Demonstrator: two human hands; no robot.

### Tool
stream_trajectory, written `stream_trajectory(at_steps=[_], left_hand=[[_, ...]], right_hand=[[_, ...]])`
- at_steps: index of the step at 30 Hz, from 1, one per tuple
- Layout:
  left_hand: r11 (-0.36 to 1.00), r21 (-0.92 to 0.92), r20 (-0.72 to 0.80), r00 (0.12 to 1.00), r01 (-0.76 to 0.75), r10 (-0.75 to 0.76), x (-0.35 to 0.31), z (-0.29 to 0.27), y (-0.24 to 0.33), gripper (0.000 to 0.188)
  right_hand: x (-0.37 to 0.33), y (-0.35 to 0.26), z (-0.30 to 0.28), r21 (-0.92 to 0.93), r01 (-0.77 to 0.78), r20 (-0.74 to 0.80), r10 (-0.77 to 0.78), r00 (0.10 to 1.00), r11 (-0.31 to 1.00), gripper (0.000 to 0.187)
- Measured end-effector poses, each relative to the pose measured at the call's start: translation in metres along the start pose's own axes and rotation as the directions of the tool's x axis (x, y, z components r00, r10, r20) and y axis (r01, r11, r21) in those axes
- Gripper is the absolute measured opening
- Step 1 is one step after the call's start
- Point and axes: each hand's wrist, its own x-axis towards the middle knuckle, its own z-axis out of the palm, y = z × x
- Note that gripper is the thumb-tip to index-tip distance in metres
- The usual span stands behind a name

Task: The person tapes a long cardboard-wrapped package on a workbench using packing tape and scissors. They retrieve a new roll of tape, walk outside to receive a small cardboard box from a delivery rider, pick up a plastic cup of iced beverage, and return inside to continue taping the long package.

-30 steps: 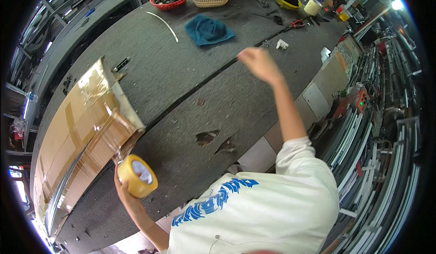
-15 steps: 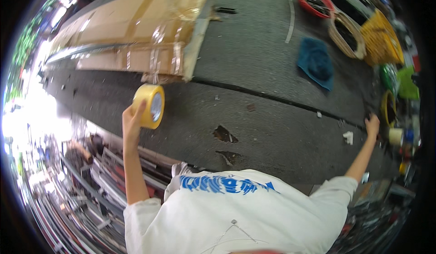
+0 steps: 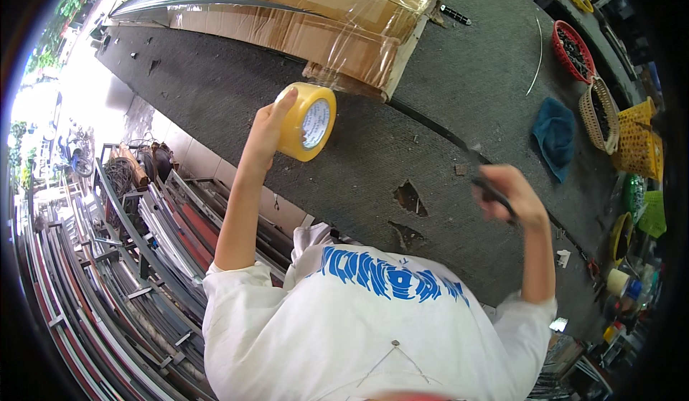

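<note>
My left hand point(image 3: 267, 127) holds a yellow roll of clear packing tape point(image 3: 307, 121) upright. A strip of tape runs from the roll to the near end of a long cardboard-wrapped package point(image 3: 301, 13) lying on the dark grey table point(image 3: 445, 100). My right hand point(image 3: 513, 199) is raised over the table to the right and is closed on a thin dark tool point(image 3: 494, 193); I cannot tell what kind. My white shirt with blue print fills the lower middle.
A blue cloth point(image 3: 554, 137), a red basket point(image 3: 574, 49), a wicker basket point(image 3: 599, 114) and a yellow basket point(image 3: 635, 143) lie at the right. A black pen-like item point(image 3: 456, 15) sits beside the package. The table cover has torn patches point(image 3: 410, 197). Metal racks point(image 3: 143, 257) stand at the left.
My right hand has come back from the far right of the table toward the middle, now with a dark tool in it. My left hand keeps the tape roll by the package end.
</note>
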Motion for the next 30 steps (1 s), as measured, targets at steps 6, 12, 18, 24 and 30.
stream_trajectory(at_steps=[6, 12, 18, 24, 30], left_hand=[[0.997, -0.077, 0.055, 0.998, -0.023, 0.028, 0.007, -0.007, -0.005, 0.059], [0.983, -0.168, 0.112, 0.990, -0.071, 0.091, 0.012, -0.006, -0.016, 0.059], [0.987, -0.142, 0.068, 0.994, -0.076, 0.086, 0.008, -0.007, -0.024, 0.056], [0.986, -0.162, 0.194, 0.979, -0.030, 0.062, -0.056, -0.038, -0.052, 0.052], [0.865, -0.496, -0.147, 0.989, -0.076, 0.003, -0.118, -0.069, -0.086, 0.046]], right_hand=[[0.152, -0.035, 0.029, -0.079, -0.264, 0.169, 0.274, 0.947, 0.961, 0.072], [0.198, -0.051, 0.034, -0.195, -0.302, 0.125, 0.330, 0.936, 0.933, 0.068], [0.203, -0.045, 0.043, -0.300, -0.307, 0.117, 0.354, 0.928, 0.903, 0.056], [0.151, -0.058, 0.052, -0.549, -0.139, 0.241, 0.316, 0.918, 0.824, 0.045], [0.157, -0.073, 0.081, -0.347, 0.436, -0.092, -0.492, 0.866, 0.831, 0.049]])
